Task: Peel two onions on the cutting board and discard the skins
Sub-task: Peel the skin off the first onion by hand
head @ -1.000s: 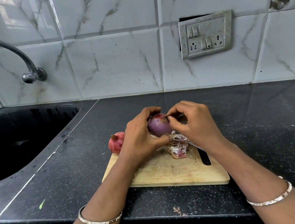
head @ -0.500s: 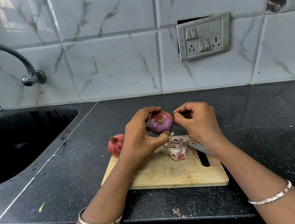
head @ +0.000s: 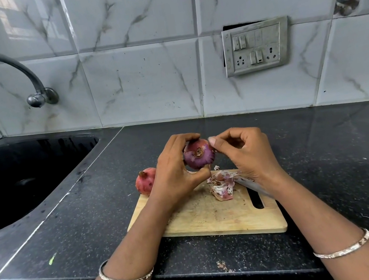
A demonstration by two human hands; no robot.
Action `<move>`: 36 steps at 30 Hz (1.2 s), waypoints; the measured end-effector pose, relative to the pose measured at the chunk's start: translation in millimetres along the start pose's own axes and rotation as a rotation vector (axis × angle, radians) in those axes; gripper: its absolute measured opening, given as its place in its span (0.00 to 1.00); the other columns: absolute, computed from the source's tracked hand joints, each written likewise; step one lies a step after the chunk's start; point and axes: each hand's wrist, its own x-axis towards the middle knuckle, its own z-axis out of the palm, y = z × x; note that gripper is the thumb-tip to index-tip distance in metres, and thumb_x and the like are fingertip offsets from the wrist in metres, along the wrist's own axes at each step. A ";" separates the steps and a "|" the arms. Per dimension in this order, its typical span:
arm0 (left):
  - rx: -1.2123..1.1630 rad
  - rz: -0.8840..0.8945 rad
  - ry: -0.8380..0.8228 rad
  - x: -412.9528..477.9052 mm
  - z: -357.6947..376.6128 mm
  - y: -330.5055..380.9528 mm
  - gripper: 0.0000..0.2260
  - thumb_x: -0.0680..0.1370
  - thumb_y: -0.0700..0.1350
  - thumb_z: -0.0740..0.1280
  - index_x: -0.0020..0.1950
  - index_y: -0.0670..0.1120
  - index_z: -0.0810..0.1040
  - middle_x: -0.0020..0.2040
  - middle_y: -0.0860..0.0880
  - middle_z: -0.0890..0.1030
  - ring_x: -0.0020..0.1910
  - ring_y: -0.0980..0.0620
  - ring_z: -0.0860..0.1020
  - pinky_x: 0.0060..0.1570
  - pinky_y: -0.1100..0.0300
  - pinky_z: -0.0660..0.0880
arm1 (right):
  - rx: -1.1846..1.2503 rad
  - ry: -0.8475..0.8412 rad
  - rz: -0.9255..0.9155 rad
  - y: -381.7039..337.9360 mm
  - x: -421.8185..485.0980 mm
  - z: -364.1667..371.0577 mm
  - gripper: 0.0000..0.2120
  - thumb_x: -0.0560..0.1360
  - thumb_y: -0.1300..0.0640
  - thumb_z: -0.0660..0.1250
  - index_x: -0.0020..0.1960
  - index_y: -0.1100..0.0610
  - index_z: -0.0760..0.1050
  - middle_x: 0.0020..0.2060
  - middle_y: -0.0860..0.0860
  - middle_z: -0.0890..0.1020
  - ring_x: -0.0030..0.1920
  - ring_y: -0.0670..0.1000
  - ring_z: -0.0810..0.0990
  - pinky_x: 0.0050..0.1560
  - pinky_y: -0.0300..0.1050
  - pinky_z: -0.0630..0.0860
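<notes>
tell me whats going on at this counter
A person is peeling onions over a wooden cutting board. The left hand grips a purple onion held above the board, and the right hand pinches at its upper right edge. A pile of peeled skins lies on the board, not yet discarded. A second onion, skin on, sits at the board's far left corner. A knife lies under the right wrist.
</notes>
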 end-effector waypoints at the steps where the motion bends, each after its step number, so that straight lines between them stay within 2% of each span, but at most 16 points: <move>1: 0.004 0.004 0.001 -0.2 -0.3 0.2 0.27 0.67 0.46 0.77 0.65 0.48 0.76 0.59 0.55 0.76 0.58 0.57 0.78 0.53 0.52 0.81 | 0.009 -0.018 0.013 0.7 0.3 0.3 0.05 0.74 0.52 0.77 0.45 0.53 0.87 0.37 0.46 0.87 0.41 0.45 0.86 0.48 0.47 0.84; 5: 0.028 0.032 -0.024 0.2 -1.7 0.5 0.27 0.67 0.48 0.77 0.65 0.46 0.77 0.59 0.54 0.77 0.58 0.57 0.77 0.54 0.54 0.80 | 0.060 -0.066 0.064 8.1 2.0 1.8 0.05 0.74 0.57 0.77 0.50 0.56 0.87 0.39 0.50 0.88 0.42 0.49 0.88 0.47 0.54 0.85; 9: 0.045 0.046 -0.017 0.2 -2.8 0.9 0.27 0.67 0.48 0.76 0.65 0.46 0.77 0.59 0.53 0.77 0.57 0.58 0.77 0.55 0.56 0.79 | 0.031 -0.043 0.012 12.0 2.5 2.8 0.07 0.74 0.61 0.75 0.52 0.57 0.87 0.41 0.50 0.88 0.43 0.48 0.88 0.47 0.54 0.85; 16: 0.049 0.042 0.000 -0.3 -4.3 1.6 0.26 0.67 0.48 0.74 0.65 0.46 0.77 0.59 0.53 0.76 0.57 0.58 0.77 0.54 0.58 0.79 | 0.086 -0.108 0.021 14.8 1.9 2.2 0.13 0.72 0.53 0.79 0.55 0.57 0.86 0.46 0.51 0.88 0.48 0.49 0.88 0.53 0.55 0.84; 22: 0.064 0.036 -0.009 -0.4 -5.1 1.5 0.27 0.66 0.46 0.75 0.65 0.45 0.78 0.60 0.52 0.77 0.57 0.58 0.76 0.54 0.60 0.78 | 0.103 -0.105 -0.003 12.3 -0.3 2.3 0.07 0.75 0.59 0.76 0.52 0.59 0.87 0.46 0.51 0.88 0.50 0.45 0.87 0.55 0.52 0.84; 26: 0.081 0.037 -0.017 -1.1 -5.7 1.1 0.28 0.66 0.46 0.75 0.65 0.45 0.77 0.60 0.52 0.76 0.57 0.58 0.76 0.56 0.63 0.76 | 0.058 -0.102 -0.049 10.6 -1.4 2.7 0.05 0.76 0.59 0.75 0.52 0.59 0.87 0.46 0.50 0.88 0.50 0.43 0.86 0.55 0.50 0.84; 30: 0.095 0.035 -0.032 -1.6 -5.4 -0.1 0.28 0.66 0.47 0.76 0.65 0.46 0.77 0.60 0.52 0.76 0.57 0.57 0.77 0.56 0.62 0.76 | -0.033 -0.077 -0.122 9.3 -2.5 4.5 0.04 0.77 0.60 0.74 0.50 0.58 0.87 0.43 0.50 0.88 0.46 0.42 0.86 0.49 0.51 0.84; 34: 0.110 0.037 -0.042 -1.5 -4.6 -0.7 0.28 0.66 0.47 0.77 0.66 0.46 0.77 0.60 0.53 0.76 0.56 0.57 0.77 0.54 0.60 0.77 | -0.163 -0.034 -0.211 8.9 -3.4 7.6 0.04 0.77 0.61 0.73 0.47 0.57 0.88 0.35 0.49 0.87 0.37 0.45 0.85 0.38 0.47 0.79; 36: 0.105 0.038 -0.039 -1.5 -4.4 -0.3 0.28 0.66 0.48 0.77 0.66 0.46 0.77 0.60 0.53 0.76 0.56 0.58 0.77 0.54 0.60 0.77 | -0.199 -0.013 -0.239 8.1 -3.6 8.2 0.05 0.76 0.61 0.73 0.48 0.57 0.87 0.35 0.49 0.87 0.36 0.45 0.85 0.36 0.44 0.78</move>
